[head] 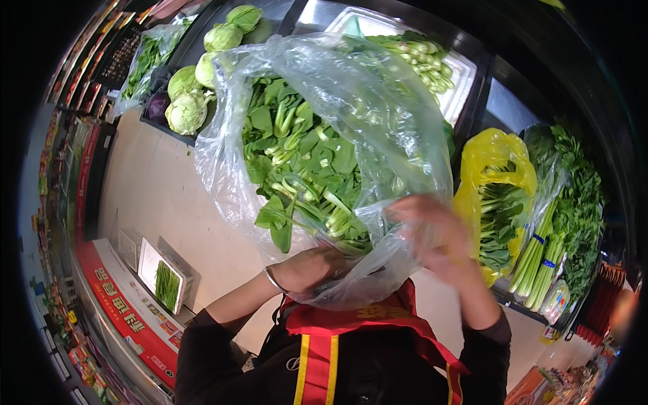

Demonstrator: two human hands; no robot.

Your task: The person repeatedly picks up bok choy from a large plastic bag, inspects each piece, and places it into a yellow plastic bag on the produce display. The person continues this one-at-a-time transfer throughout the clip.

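Observation:
A large clear plastic bag [400, 126] lies wide open before me, full of leafy green bok choy [329, 157]. My left hand [316, 268], with a bangle at the wrist, reaches over the near edge of the bag at the base of the greens; its fingers are partly hidden, so its hold is unclear. My right hand [430, 233] is blurred by motion at the right side of the bag's near edge, against the plastic. A few stalks hang over the bag's near left side.
Round cabbages [187, 111] stand at the upper left of the display. Beyond the bag, a white tray [463, 86] holds pale-stemmed greens. A yellow bag [498, 147] of greens and banded celery [536, 258] lie at right. A white box [147, 263] of chives stands lower left.

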